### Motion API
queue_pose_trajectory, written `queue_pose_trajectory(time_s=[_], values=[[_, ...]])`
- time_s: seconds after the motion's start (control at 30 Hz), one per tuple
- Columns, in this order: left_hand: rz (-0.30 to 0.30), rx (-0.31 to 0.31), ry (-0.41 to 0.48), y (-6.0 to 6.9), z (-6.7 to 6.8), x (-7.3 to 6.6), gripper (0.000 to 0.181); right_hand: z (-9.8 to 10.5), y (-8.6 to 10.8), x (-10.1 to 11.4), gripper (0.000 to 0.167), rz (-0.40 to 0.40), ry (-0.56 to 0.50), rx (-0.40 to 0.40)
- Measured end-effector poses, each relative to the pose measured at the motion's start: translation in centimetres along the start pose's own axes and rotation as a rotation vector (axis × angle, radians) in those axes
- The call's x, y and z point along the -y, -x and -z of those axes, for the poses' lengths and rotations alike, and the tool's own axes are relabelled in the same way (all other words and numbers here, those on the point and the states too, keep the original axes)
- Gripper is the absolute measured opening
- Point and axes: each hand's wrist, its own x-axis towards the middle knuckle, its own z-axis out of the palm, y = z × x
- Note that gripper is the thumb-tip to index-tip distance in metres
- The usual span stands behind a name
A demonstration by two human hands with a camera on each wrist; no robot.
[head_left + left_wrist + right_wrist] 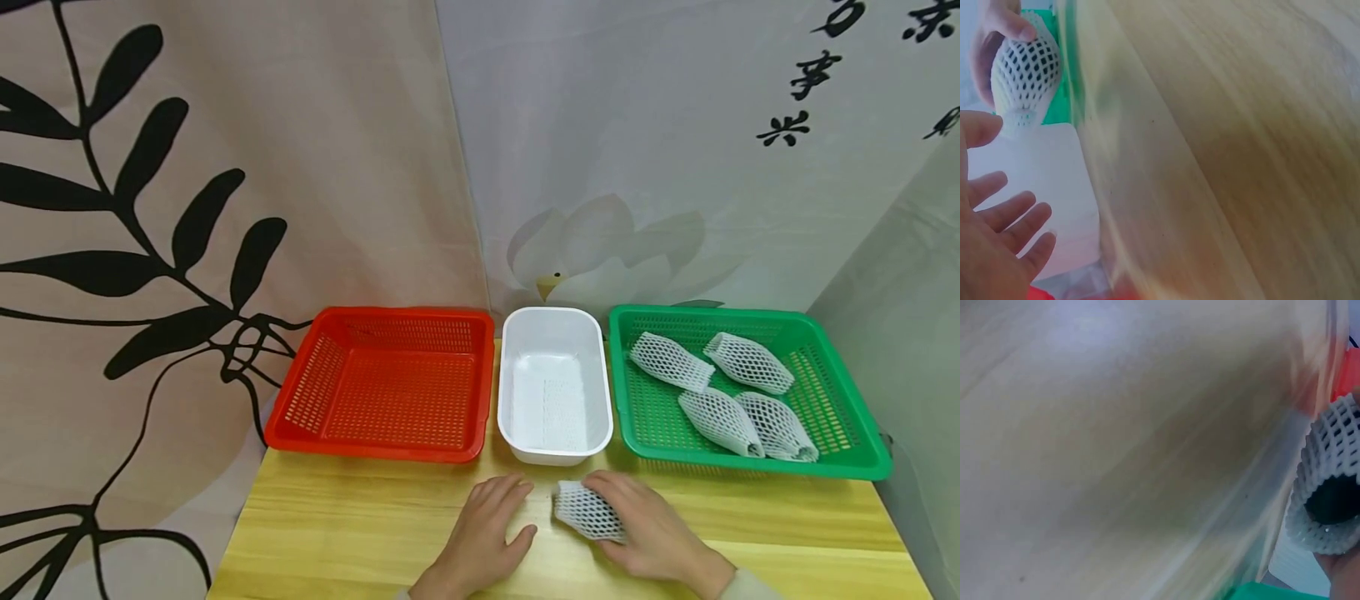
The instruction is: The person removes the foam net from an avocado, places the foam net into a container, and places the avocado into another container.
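In the head view my right hand (648, 529) grips a white foam fruit net (588, 511) just above the front of the table, thumb below and fingers over the top. The right wrist view shows the open end of this foam net (1329, 469) with a dark interior; what lies inside cannot be made out. My left hand (487, 533) is to the left of the net, apart from it, holding nothing. Its fingers (1019, 215) are spread and relaxed in the left wrist view.
Behind the hands stand a red basket (300, 425), a white tub (555, 458) and a green basket (847, 417), side by side on the wooden table (337, 525). Several foam-netted pieces (720, 421) lie in the green basket. A printed curtain (375, 167) hangs close behind.
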Motion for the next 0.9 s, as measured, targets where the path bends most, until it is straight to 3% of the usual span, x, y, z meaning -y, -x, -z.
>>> queue_pose_trajectory(time_s=[0.47,0.73,0.9], values=[[0.033,0.057,-0.004,-0.2,-0.8,0.0,0.042,-0.8,-0.2,0.3,0.086,-0.026,0.001,0.042],[0.082,0.079,0.032,-0.6,-0.9,-0.4,0.038,0.3,0.8,0.0,0.098,-0.205,-0.08,0.127],[0.124,0.093,0.133,-0.8,-1.1,-0.4,0.036,0.7,1.9,-0.5,0.097,-0.281,-0.126,0.098]])
